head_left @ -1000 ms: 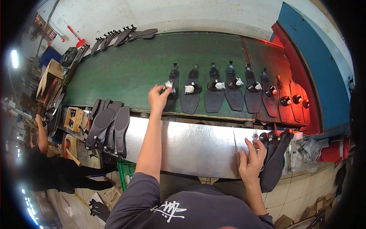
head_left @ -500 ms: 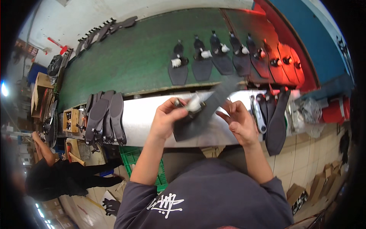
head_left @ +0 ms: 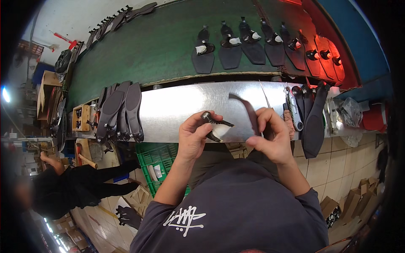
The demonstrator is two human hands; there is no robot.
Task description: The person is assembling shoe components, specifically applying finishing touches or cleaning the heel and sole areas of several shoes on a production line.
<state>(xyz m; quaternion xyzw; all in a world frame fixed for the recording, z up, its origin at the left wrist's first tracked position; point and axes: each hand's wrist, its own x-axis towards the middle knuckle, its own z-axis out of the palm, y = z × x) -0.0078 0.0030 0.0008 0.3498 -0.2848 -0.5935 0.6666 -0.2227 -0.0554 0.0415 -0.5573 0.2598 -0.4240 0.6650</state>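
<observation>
My left hand [head_left: 195, 134] is closed round a small black shoe upper [head_left: 207, 116], which has white padding [head_left: 220, 130] showing between its dark edges. To its right, my right hand [head_left: 273, 134] pinches a thin, dark sole [head_left: 249, 110] by one end. The sole appears edge-on, curved and slightly blurred, rising over the metal worktop [head_left: 177, 105]. A gap separates it from the upper.
Across the green belt [head_left: 152, 50], several square-toed soles [head_left: 230, 55] carry black pieces, some with white padding; red light covers those at right. Dark soles [head_left: 133, 107] are piled left, others [head_left: 314, 133] right. A green crate [head_left: 154, 162] stands below. Another person [head_left: 80, 185] is at left.
The dark sole, earlier broadside beside the upper, is now turned edge-on in my right hand, apart from the upper. My right fingers have closed on it. The whole view has shifted slightly.
</observation>
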